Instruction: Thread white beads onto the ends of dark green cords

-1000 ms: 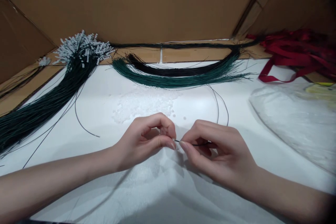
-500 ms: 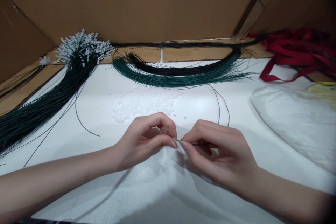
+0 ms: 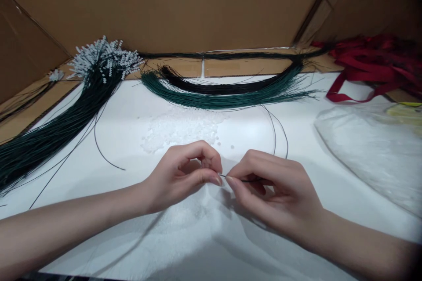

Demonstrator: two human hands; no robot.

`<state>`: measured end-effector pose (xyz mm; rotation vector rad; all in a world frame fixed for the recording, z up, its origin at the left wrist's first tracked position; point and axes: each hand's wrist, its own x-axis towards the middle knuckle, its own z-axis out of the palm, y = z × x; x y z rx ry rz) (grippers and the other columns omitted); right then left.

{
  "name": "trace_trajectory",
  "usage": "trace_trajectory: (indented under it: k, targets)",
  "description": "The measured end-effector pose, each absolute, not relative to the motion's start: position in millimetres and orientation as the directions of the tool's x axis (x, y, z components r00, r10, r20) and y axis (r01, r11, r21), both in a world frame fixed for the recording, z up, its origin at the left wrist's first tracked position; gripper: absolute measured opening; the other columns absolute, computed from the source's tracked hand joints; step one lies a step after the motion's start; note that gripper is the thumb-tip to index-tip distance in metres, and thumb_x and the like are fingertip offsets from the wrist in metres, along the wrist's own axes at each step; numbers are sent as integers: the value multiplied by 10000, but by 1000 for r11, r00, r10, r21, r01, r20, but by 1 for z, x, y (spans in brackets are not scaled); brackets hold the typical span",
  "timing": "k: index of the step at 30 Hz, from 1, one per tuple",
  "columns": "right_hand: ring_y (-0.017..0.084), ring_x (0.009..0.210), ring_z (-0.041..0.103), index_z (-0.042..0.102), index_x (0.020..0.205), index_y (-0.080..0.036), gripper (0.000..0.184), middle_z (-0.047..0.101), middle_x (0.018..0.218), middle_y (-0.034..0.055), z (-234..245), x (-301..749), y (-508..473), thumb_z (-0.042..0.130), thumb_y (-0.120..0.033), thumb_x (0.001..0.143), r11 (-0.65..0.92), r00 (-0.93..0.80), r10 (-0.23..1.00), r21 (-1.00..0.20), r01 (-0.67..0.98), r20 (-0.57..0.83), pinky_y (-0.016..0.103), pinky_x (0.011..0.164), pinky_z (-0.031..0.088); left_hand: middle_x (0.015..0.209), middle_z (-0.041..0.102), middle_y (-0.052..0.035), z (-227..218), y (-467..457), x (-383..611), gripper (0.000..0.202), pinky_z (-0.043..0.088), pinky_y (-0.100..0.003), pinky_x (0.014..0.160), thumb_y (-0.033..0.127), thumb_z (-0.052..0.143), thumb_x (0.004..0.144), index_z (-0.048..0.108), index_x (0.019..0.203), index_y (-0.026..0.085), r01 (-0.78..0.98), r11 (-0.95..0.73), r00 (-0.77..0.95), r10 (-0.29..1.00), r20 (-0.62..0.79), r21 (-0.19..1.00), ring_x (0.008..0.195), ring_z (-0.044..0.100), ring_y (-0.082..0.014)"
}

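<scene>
Above the white sheet, my left hand (image 3: 189, 169) is closed in a pinch of thumb and forefinger. A tiny pale piece, mostly hidden, shows at those fingertips. One end of a dark thin wire (image 3: 223, 176) meets it. My right hand (image 3: 275, 186) pinches that wire close to the same end, its fingertips just apart from the left ones. Behind the hands lies a loose spread of small white pieces (image 3: 183, 129). To the left rests a bundle of dark green wires (image 3: 70, 118), whose far ends carry white bead-like tips (image 3: 105, 59).
Curved bundles of green wire (image 3: 224, 100) and black wire (image 3: 224, 89) lie at the back. Red ribbon (image 3: 356, 74) is heaped at the back right, with a clear plastic bag (image 3: 369, 149) before it. Cardboard walls (image 3: 198, 9) enclose the white surface (image 3: 115, 246).
</scene>
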<state>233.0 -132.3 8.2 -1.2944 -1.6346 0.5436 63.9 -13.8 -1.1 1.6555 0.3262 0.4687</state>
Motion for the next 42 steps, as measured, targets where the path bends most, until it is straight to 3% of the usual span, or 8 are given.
trace_trajectory:
  k: [15,24,30,38,42]
  targets:
    - [99,546,447,605,765,-206,159,520,634,-16,8,234,-132,584,-72,848,300,9,937,-814,498,350,251,445,316,751,594,3,-2,-15,64,84,458,-168,604,83,642,858,596,837,151,-57,-156,875,467,125,986,661,540,-78]
    - [105,551,439,609,776,-199,161,501,629,-10,8,234,-132,563,-70,860,299,4,933,-784,545,359,254,473,333,761,578,-13,1,-17,63,91,396,-194,549,232,652,887,601,876,157,16,-251,872,477,110,968,656,503,-91]
    - [101,538,442,587,800,-191,109,510,647,-9,9,234,-131,562,-115,874,183,73,965,-841,509,254,236,464,354,730,565,0,4,-18,66,137,392,-187,531,273,656,886,597,854,153,47,-219,846,528,78,974,615,485,-78]
    - [100,563,464,545,794,-189,126,544,679,-5,4,236,-130,537,-115,896,157,37,979,-855,495,201,228,481,371,715,583,0,1,-17,67,60,396,-193,547,164,695,844,640,850,141,19,-222,844,526,103,975,616,486,-75]
    - [101,560,468,551,786,-192,142,550,675,-1,6,235,-130,527,-117,904,158,54,976,-857,490,211,228,473,371,758,614,-32,3,-17,66,105,462,-222,609,162,708,824,675,920,135,-42,-253,847,504,169,967,684,546,-112]
